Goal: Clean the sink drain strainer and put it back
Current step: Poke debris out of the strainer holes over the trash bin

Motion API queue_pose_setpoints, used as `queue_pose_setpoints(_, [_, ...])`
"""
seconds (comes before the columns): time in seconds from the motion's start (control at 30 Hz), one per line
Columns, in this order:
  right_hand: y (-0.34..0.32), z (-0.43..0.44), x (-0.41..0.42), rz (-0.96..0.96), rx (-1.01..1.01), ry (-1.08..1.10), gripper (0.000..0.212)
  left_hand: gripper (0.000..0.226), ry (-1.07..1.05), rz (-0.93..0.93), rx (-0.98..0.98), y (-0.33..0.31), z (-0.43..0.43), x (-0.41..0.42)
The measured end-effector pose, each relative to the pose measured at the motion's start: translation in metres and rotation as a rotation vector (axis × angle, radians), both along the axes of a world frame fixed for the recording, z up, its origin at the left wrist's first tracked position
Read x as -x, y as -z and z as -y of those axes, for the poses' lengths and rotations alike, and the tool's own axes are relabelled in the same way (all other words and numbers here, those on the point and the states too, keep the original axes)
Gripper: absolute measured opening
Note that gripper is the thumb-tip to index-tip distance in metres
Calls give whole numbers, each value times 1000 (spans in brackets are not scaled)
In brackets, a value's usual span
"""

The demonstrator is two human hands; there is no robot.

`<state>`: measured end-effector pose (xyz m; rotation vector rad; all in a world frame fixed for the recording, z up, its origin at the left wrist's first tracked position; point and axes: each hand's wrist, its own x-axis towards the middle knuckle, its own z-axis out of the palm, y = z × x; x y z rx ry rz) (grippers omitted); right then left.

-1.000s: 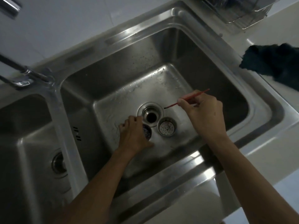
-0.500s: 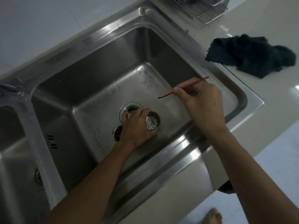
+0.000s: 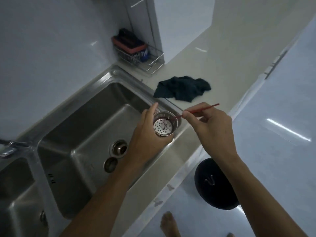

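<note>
Gripping the strainer (image 3: pixel 165 126) in our curled left hand (image 3: pixel 147 139) above the right rim of the sink (image 3: pixel 95 106), we see a few dark specks on its perforated floor. Our right hand (image 3: pixel 212 127) pinches a thin red stick (image 3: pixel 210 106) whose tip reaches inside the cup. Down in the basin a round stopper (image 3: pixel 110 164) lies just beside the open drain (image 3: pixel 119 148), and the wire rack (image 3: pixel 153 64) at the counter's back corner holds an orange-edged sponge (image 3: pixel 130 42).
</note>
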<state>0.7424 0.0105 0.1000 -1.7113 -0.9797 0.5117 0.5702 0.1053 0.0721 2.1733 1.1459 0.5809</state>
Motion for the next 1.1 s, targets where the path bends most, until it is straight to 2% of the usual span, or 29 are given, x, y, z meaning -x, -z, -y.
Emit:
queue_pose_setpoints(0.2, [21, 96, -80, -57, -16, 152, 2, 100, 182, 77, -6, 11, 76, -112])
queue_pose_setpoints(0.3, [64, 146, -110, -95, 45, 230, 6, 97, 274, 52, 26, 53, 115, -159])
queue_pose_setpoints(0.43, [151, 199, -131, -206, 131, 345, 2, 93, 331, -20, 147, 141, 153, -193])
queue_pose_setpoints(0.67, [348, 239, -110, -369, 268, 467, 3, 91, 414, -189, 266, 324, 182, -195])
queue_pose_setpoints(0.83, [462, 238, -87, -346, 331, 663, 4, 94, 466, -321, 322, 425, 186, -178])
queue_pose_setpoints(0.97, [511, 244, -62, -345, 352, 608, 8, 92, 468, -389, 335, 469, 190, -166])
queue_pose_setpoints(1.03, [525, 247, -51, -332, 420, 571, 10, 89, 490, -408, 332, 481, 192, -162])
queue_pose_setpoints(1.1, [536, 250, -48, -300, 498, 628, 10, 84, 519, -436, 312, 488, 193, -162])
